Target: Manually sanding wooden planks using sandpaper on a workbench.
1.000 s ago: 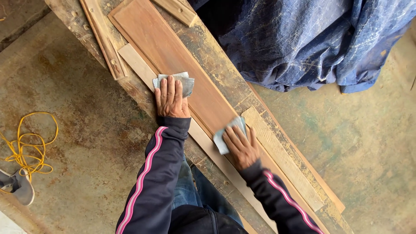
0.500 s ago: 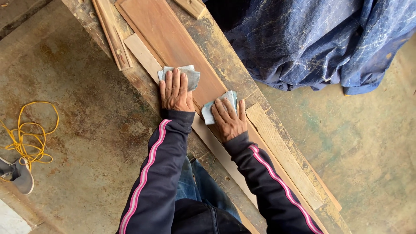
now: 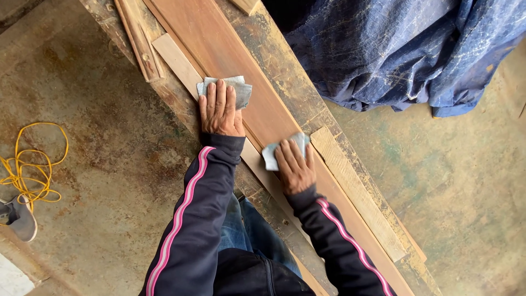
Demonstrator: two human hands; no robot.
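Reddish-brown wood, a long board (image 3: 230, 60), is lying along the worn tabletop (image 3: 285, 66). The left hand (image 3: 220, 112) is pressing a grey sandpaper sheet (image 3: 238, 90) at the board's near edge, fingers flat and together. The right hand (image 3: 296, 167) is pressing a second grey sheet (image 3: 271, 155) likewise, beside a pale strip (image 3: 356, 192). Bare floor (image 3: 98, 137) is lying open leftward.

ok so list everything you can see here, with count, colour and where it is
reddish board: 1, red-brown, along the bench, under both hands
pale strip: 1, light wood, beside the board's near edge
rough plank: 1, pale, far side of the board
workbench: 1, worn, paint-flecked, diagonal
sandpaper pieces: 2, grey, one under each hand
tarp: 1, blue, top right
cord: 1, yellow, floor at left
shoe: 1, grey, left edge
left hand: flat on sandpaper
right hand: flat on sandpaper
sleeves: 2, dark, pink stripes
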